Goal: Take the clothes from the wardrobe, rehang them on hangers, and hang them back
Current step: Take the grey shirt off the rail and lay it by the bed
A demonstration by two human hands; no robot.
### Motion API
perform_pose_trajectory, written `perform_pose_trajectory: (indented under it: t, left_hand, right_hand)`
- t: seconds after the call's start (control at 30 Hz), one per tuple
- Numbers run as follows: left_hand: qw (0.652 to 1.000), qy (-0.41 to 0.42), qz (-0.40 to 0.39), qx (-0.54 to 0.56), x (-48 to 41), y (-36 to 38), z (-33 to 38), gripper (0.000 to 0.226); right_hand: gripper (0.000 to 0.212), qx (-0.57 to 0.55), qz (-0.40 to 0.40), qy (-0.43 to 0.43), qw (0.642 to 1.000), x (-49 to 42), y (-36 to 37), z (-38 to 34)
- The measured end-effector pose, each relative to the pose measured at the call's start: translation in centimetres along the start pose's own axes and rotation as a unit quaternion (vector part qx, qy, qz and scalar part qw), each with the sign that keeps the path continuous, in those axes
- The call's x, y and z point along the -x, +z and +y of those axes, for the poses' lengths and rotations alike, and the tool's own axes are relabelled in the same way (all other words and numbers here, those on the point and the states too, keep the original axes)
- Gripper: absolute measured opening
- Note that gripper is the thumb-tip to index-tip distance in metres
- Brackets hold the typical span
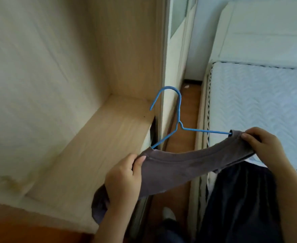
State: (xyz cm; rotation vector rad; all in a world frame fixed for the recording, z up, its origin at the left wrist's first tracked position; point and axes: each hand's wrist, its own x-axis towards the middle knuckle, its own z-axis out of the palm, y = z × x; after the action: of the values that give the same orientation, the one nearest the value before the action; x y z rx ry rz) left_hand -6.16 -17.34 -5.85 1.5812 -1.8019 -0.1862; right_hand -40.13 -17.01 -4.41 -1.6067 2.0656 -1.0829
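Wardrobe shelf (109,130) behind, left hand (125,179) and right hand (265,146) pinch grey garment (188,165) over blue hanger (178,111).

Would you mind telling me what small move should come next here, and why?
Probably pull the grey garment a little further down over the blue hanger. Both hanger arms already enter the fabric, and the left hand and right hand grip its ends, but the collar looks stretched.

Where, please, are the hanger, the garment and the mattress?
hanger (179,109), head view, on its stem.
garment (188,165), head view, on its stretched neckline.
mattress (259,102), head view, on its quilted top.
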Motion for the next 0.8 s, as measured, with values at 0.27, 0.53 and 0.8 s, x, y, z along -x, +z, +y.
perform_pose_trajectory:
  t: [0.27, 0.53, 0.8]
  left_hand:
    - [0.965, 0.154, -0.196, 0.081, 7.7, 1.9, 2.4, 0.032]
    - [0.912, 0.261, -0.299, 0.105, 14.9, 1.6, 6.6, 0.016]
    - [0.871, 0.331, -0.339, 0.129, 28.4, -1.1, 13.3, 0.017]
  right_hand:
    - [0.021, 0.075, 0.09, 0.202, 0.972, 22.5, -5.6, 6.1]
    - [0.026, 0.086, 0.186, 0.315, 0.927, 38.7, -9.2, 5.2]
    - [0.017, 0.077, 0.234, 0.405, 0.88, 59.0, -13.1, 5.5]
